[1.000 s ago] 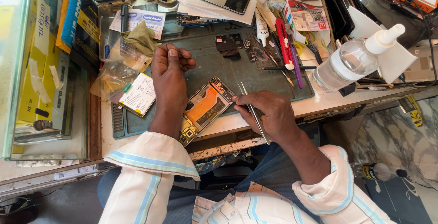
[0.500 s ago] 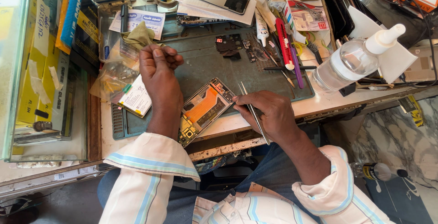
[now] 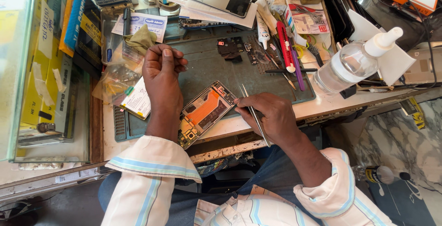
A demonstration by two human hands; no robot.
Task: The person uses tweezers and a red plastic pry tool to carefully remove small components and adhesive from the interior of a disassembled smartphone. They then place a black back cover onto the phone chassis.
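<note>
The opened phone [image 3: 205,111] lies between the hands: right [image 3: 271,115] gripping tweezers [image 3: 253,114], left [image 3: 161,69] pinched shut.

The right hand [image 3: 276,115] holds tweezers [image 3: 252,113] beside the opened phone [image 3: 205,111]; the left hand [image 3: 161,71] is curled above the green mat [image 3: 207,67].

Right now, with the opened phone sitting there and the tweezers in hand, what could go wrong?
The opened phone lies near the mat's front edge, so a nudge might slide it toward the lap. The tweezers in the right hand could scratch exposed parts. The left hand is lifted off, so nothing steadies the phone.
</note>
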